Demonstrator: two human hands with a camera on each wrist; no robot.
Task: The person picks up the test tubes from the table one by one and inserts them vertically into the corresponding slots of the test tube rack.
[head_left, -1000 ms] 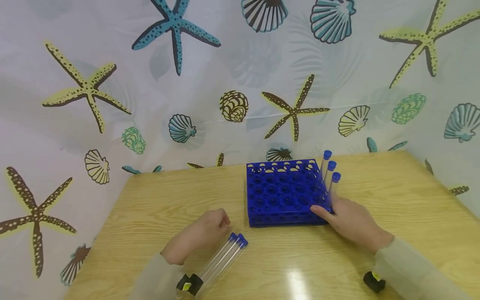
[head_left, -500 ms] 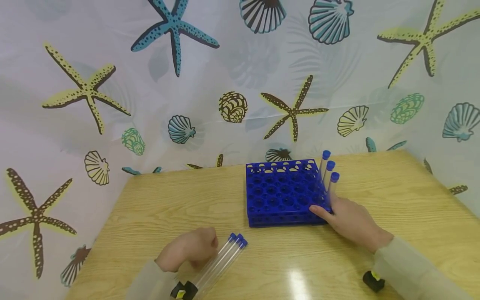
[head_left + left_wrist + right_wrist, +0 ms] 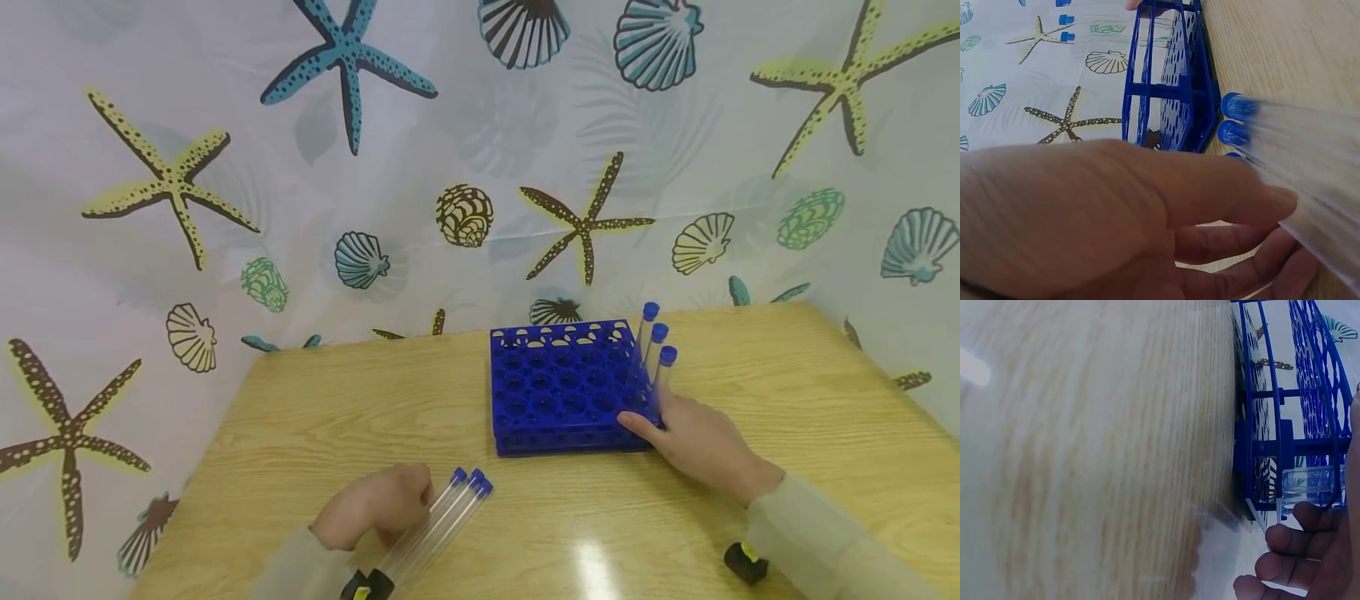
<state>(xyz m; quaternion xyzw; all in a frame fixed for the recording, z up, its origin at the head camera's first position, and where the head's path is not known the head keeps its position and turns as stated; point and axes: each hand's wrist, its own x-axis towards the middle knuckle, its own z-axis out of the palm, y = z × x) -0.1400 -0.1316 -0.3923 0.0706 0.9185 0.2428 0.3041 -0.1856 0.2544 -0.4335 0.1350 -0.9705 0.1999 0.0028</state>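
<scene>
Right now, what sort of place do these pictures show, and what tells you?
Probably a makeshift tabletop practice station rather than a working laboratory: a blue plastic test-tube rack and clear, blue-capped tubes on a pale wood-grain table, backed by a whitish sheet printed with starfish and shells.

The left hand (image 3: 392, 502) has drawn back and now pinches the leftmost capped tube (image 3: 447, 493), its cap end shifted (only slightly) away from the two neighbouring tubes (image 3: 477, 476).
</scene>
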